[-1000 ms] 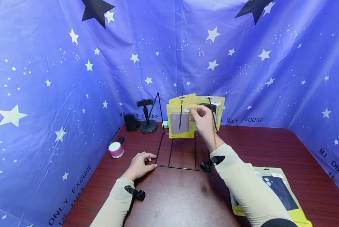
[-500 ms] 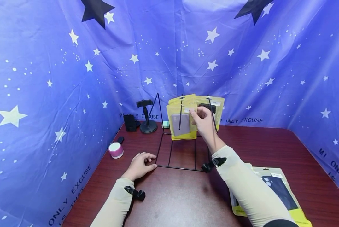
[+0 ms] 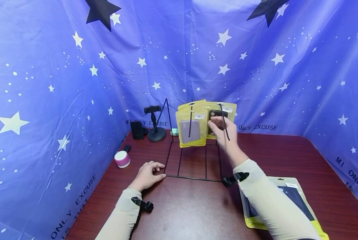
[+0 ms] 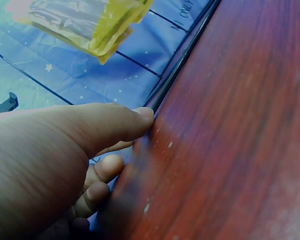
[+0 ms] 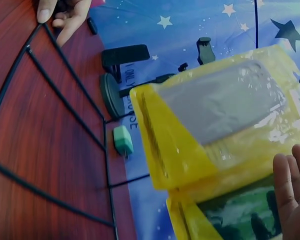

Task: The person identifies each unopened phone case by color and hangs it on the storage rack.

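Lilac-case pouch (image 3: 195,131) hangs on a wire rack (image 3: 205,163) toward the back edge of the counter (image 3: 190,206). Right hand (image 3: 232,141), empty, could snag a prong (image 3: 222,113), tipping the rack; left hand (image 3: 147,175), fingers relaxed, touches its corner.

Left of centre in your head view, you have a black phone stand (image 3: 157,134) beside a dark upright panel (image 3: 137,130); lower left, a small black object (image 3: 127,147) and a pink-and-white tub (image 3: 122,159). Mid-frame sits a mint-green block (image 3: 175,132); a starry blue curtain (image 3: 179,50) fills your upper frame.
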